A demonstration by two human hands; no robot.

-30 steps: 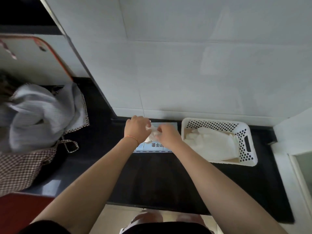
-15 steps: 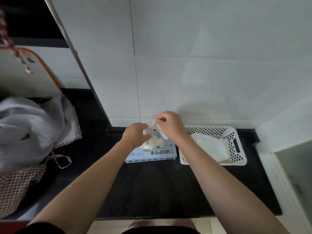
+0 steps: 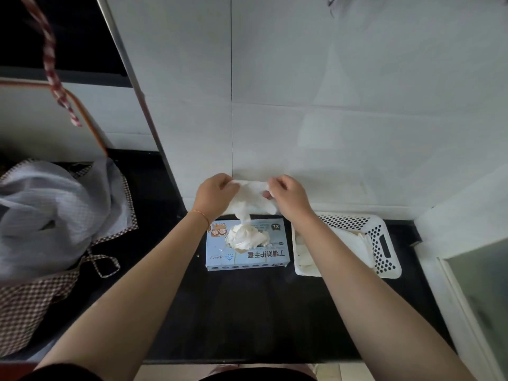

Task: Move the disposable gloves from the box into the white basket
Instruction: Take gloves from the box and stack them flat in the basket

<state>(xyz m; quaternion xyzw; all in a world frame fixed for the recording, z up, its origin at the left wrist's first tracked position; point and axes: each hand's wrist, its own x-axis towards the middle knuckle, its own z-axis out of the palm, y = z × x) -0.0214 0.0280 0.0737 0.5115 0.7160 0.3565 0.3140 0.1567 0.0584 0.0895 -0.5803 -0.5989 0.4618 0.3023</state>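
The glove [image 3: 248,198] hangs stretched between my two hands at the centre of the frame, its tail trailing down into the wad of gloves [image 3: 244,236] bulging from the box [image 3: 247,246]. My left hand [image 3: 213,196] pinches one end, my right hand [image 3: 288,198] the other, fingers curled tight on it. To do this well I should lift until the tail frees, then swing right and drop it into the white basket [image 3: 384,243] on the tabletop [image 3: 247,312], where others already lie. Half a second ago my hands sat lower and closer together; now they are higher and spread apart.
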